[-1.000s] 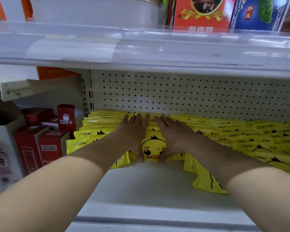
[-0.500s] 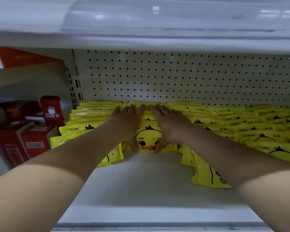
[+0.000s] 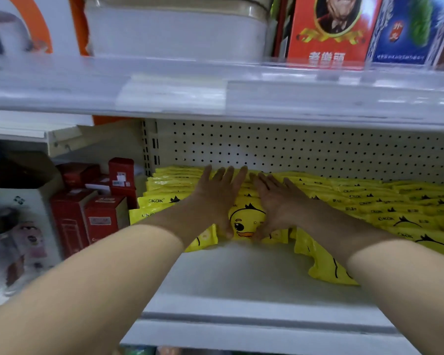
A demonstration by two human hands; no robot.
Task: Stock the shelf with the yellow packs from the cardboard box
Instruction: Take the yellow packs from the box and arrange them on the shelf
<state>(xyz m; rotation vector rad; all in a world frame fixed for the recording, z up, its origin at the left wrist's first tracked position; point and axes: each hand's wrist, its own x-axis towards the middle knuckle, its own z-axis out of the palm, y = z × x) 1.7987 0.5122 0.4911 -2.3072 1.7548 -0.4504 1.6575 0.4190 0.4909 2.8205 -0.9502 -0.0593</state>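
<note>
Far left of the fingers, red boxes (image 3: 87,216) stand on a neighbouring shelf. Just left of the left hand (image 3: 217,198) a row of yellow packs (image 3: 164,190) stands on edge, each leaning back, printed faces toward the front, long sides running across the shelf.

The left hand's fingers (image 3: 226,175) lie straight and slightly spread, flat on the top edges of the middle row of packs (image 3: 245,221), tips toward the pegboard wall (image 3: 292,149); its thumb points down the left edge of the front pack's duck face. The right hand (image 3: 277,203) mirrors it, fingers (image 3: 267,181) straight, slightly spread and pressed on the same row, thumb down the right edge. The duck face sits upright between the two thumbs.

Below and right of the right hand's fingers, one slumped pack (image 3: 323,262) lies tilted, long axis slanting toward the shelf's front. Further right, more rows of packs (image 3: 395,208) lean back likewise.

The white shelf (image 3: 241,283) is bare in front of the fingers. Above them is an upper shelf edge (image 3: 292,93) carrying a white tub (image 3: 177,32), a red carton (image 3: 328,29) and a blue carton (image 3: 405,29).
</note>
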